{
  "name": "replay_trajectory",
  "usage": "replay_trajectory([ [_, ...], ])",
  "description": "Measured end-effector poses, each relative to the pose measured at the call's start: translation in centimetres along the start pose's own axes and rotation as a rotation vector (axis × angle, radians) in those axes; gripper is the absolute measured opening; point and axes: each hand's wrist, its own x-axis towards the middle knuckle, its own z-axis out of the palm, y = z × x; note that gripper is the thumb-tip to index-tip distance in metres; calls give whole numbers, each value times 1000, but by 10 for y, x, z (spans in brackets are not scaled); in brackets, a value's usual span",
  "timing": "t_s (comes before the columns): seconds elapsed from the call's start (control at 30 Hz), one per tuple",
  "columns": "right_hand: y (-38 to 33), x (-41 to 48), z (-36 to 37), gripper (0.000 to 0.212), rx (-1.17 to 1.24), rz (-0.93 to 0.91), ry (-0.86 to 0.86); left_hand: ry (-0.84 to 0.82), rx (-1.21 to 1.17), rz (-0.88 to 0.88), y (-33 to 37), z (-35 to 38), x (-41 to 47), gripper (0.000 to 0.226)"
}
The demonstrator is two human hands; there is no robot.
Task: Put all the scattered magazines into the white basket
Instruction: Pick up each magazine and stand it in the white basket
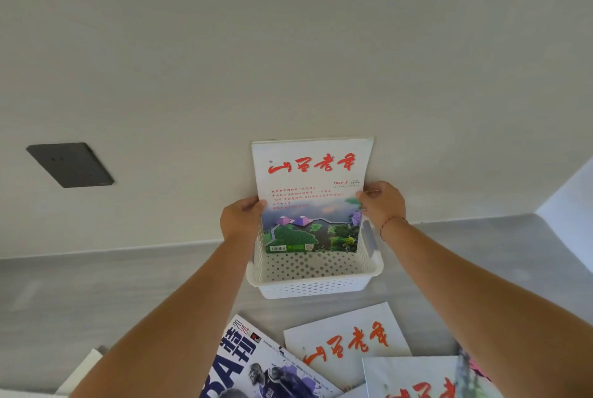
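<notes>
A white magazine with red title characters (pixel 311 195) stands upright inside the white perforated basket (pixel 316 282), leaning toward the wall. My left hand (pixel 240 221) grips its left edge and my right hand (pixel 382 205) grips its right edge. Its lower end is down in the basket. On the grey surface nearer me lie other magazines: a basketball magazine (pixel 266 365), a white one with red characters (pixel 348 344) and another white one (pixel 414 378) at the bottom edge, partly cut off.
The basket sits on a grey surface against a pale wall. A dark wall plate (pixel 70 165) is at the left. A white corner (pixel 571 201) juts in at the right. A pale object edge (pixel 81 372) shows at the bottom left.
</notes>
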Motion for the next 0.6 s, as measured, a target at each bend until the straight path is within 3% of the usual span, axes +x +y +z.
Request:
replay_trajectory([
  [0.4, 18, -33, -32, 21, -115, 4, -55, -35, 37, -70, -16, 3, -39, 31],
  [0.5, 14, -32, -35, 36, -103, -18, -39, 17, 105, 13, -9, -5, -43, 48],
  [0.6, 27, -56, -46, 36, -95, -90, -5, 137, 134, 169, -21, -16, -70, 52],
])
